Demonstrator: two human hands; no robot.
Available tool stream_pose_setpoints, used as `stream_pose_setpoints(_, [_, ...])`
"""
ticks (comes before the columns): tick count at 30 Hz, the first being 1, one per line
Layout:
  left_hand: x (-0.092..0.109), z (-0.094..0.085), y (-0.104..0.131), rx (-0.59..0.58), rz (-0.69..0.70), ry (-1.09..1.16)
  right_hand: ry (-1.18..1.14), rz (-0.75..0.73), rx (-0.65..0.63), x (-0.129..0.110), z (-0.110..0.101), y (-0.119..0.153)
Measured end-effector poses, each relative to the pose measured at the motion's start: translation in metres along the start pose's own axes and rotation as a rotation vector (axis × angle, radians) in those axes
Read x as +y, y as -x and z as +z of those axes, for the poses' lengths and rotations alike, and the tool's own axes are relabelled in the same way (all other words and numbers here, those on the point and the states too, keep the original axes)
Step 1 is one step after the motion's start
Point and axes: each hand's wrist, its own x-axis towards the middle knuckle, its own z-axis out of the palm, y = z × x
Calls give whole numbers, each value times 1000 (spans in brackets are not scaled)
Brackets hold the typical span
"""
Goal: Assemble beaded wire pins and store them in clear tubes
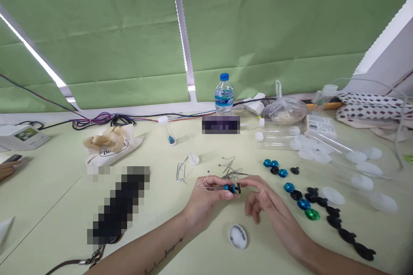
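The left hand (206, 195) pinches a small blue-and-black knob (231, 188) between thumb and fingertips, with a bent wire (203, 181) running from it back over the knuckles. The right hand (263, 202) holds nothing: its forefinger reaches out to touch the black end of the knob while the other fingers curl loosely beneath. Both hands hover over the middle of the bench (48, 197), toward its near edge.

Just below the hands, at the near edge, lies a white round cap (238, 236). Just beyond them sits a small heap of wire clips (230, 169), with another bent clip (182, 172) to its left. Toward the right edge, blue, black and green knobs (303, 203) trail in a loose line down to the near right corner, and past them lie clear plastic tubes with white caps (322, 148).

At the far edge stands a water bottle (224, 94) before the green blinds (129, 30). To its left a tiny sand timer (168, 131) stands upright, near a crumpled cloth bag (111, 144). At the left edge, another person's fingertips (7, 169) rest on the bench.
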Motion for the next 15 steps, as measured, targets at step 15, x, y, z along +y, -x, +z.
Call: stream_pose_setpoints(15, [-2, -1, 0, 9, -11, -9, -5, 9, -4, 2, -1, 0])
